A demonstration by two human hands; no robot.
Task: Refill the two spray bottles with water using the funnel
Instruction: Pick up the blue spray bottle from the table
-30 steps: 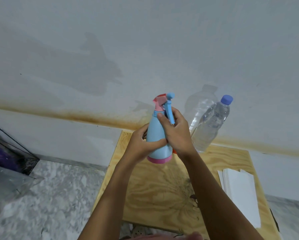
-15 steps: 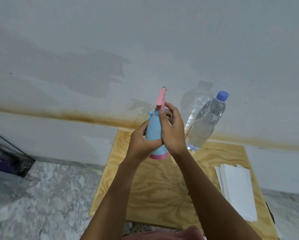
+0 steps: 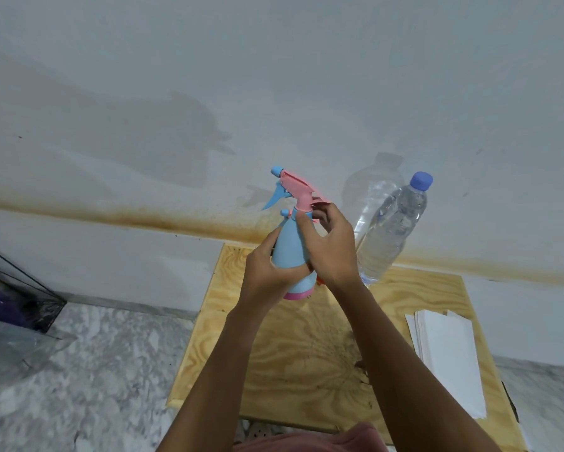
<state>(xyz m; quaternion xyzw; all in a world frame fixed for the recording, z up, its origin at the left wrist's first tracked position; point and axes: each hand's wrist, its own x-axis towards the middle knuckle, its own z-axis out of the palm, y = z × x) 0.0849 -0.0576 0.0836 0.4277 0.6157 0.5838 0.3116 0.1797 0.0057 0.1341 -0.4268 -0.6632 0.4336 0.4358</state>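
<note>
A light blue spray bottle with a pink base and a pink and blue trigger head is held upright above the wooden board. My left hand wraps around its body. My right hand grips the neck just under the trigger head, whose nozzle points left. A clear water bottle with a blue cap stands behind, to the right, against the wall. A small orange thing peeks out under my right hand; I cannot tell what it is. A second spray bottle is not in view.
The plywood board lies on a marbled grey floor, pushed up to a stained white wall. A stack of white paper sheets rests on the board's right side. A dark wire basket stands at far left.
The trigger head has turned round on the bottle: its nozzle faced right, then edge-on, and now points left. Both hands stayed on the bottle.
</note>
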